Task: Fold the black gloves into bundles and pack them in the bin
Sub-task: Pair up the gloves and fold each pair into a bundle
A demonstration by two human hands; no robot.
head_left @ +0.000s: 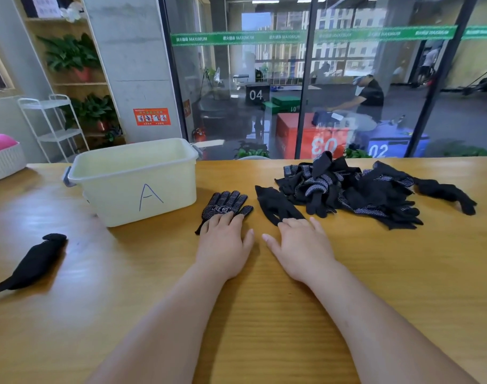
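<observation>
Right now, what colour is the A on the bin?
The A on the bin is bluish purple; head view.

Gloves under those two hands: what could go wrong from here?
The dotted glove under the left hand and the plain glove under the right hand lie apart; stacked carelessly, they might fold into a loose bundle. The plain glove lies close to the pile, so dragging it could snag others. The black bundle left of the bin could be forgotten.

left hand flat, fingers straight; right hand flat
</observation>
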